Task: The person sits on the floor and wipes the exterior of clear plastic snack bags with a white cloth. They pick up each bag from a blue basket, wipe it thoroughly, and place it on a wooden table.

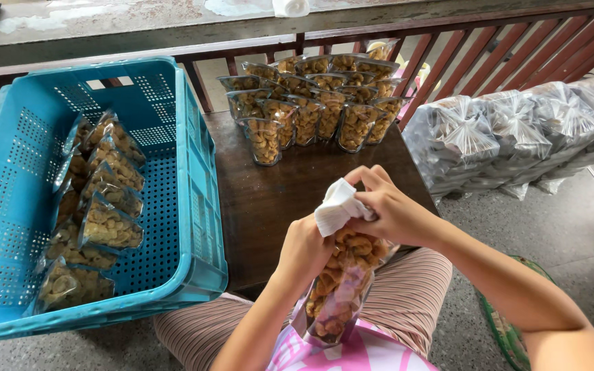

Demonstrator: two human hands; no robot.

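Left hand [304, 249] clamped round neck of clear snack pouch [338, 288], held upright over lap, just in front of dark wooden table [262, 199]. Right hand [390, 209] pinched shut on white cloth [336, 206] at pouch top. Beyond, approx. centre-back of table: cluster of filled pouches [311, 106], upright. Left: blue plastic crate [173, 227] w/ packed pouches [97, 199] lying inside. Right: stacked clear bags [517, 134], well apart.

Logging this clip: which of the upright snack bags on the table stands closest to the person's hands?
The front-left bag of the standing cluster: it stands forward of the rows, at the near corner, closest to both hands, which hold another bag.
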